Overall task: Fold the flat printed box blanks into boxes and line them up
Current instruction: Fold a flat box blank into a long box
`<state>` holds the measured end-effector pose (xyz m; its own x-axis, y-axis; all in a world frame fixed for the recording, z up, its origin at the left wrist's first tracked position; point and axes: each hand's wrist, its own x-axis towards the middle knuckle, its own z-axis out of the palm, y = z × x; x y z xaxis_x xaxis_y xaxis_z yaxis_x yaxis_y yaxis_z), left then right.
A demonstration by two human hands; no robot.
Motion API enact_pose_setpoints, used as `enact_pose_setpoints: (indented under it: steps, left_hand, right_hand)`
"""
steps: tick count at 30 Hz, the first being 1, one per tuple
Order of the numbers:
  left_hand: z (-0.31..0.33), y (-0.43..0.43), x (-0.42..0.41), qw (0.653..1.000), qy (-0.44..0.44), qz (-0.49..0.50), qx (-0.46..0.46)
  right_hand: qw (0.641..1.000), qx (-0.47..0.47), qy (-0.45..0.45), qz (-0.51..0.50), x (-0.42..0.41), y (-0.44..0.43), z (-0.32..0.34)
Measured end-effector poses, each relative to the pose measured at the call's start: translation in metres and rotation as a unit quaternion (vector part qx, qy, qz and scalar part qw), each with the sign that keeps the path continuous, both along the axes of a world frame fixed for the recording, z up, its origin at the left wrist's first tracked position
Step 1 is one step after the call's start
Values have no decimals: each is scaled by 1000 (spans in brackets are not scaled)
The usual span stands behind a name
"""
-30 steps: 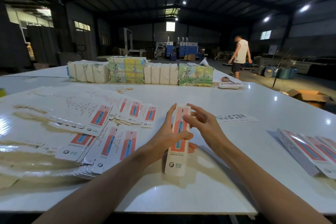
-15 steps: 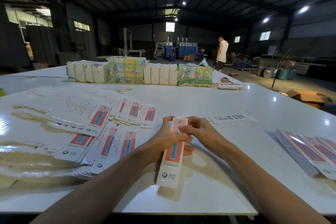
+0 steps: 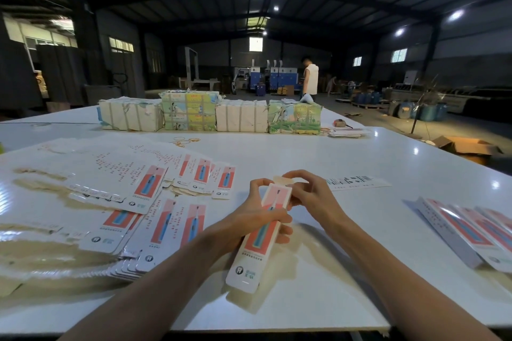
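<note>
Fingers (image 3: 256, 187) of left hand (image 3: 255, 219) curled round the mid-body of the folded box (image 3: 259, 243), thumb across its printed face. Right hand (image 3: 313, 196) pinches the end flap (image 3: 285, 180) at the box's far end. Box long axis runs near-to-far, far end leaning slightly right, logo end toward the near edge of the surface (image 3: 332, 271). Flat blanks (image 3: 171, 224) fanned in a loose heap just left of the left forearm. Finished boxes (image 3: 471, 230) lined up by the right edge. One flat strip (image 3: 357, 183) just beyond the right hand. Wrapped bundles (image 3: 241, 116) in a row toward the far edge, rubber bands (image 3: 185, 142) in front of them.
</note>
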<state>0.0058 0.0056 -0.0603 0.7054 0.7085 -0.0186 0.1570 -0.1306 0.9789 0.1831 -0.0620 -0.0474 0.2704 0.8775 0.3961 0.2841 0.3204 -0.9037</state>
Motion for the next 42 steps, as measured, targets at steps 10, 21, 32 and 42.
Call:
enact_pose_setpoints:
  steps: [10,21,32,42]
  left_hand:
    - [2,4,-5,1000,3,-9,19]
    - [4,-2,-1,998,2,-5,58]
    - [6,-11,0,998,-16,-25,46]
    - [1,-14,1,994,-5,-17,109]
  right_hand:
    - [995,-20,88,29,-8,-8,10]
    - [978,-61,200,0,-7,-4,15]
    - [976,-100,191,-4,0,-4,14]
    - [976,-140,166,-32,2,-8,18]
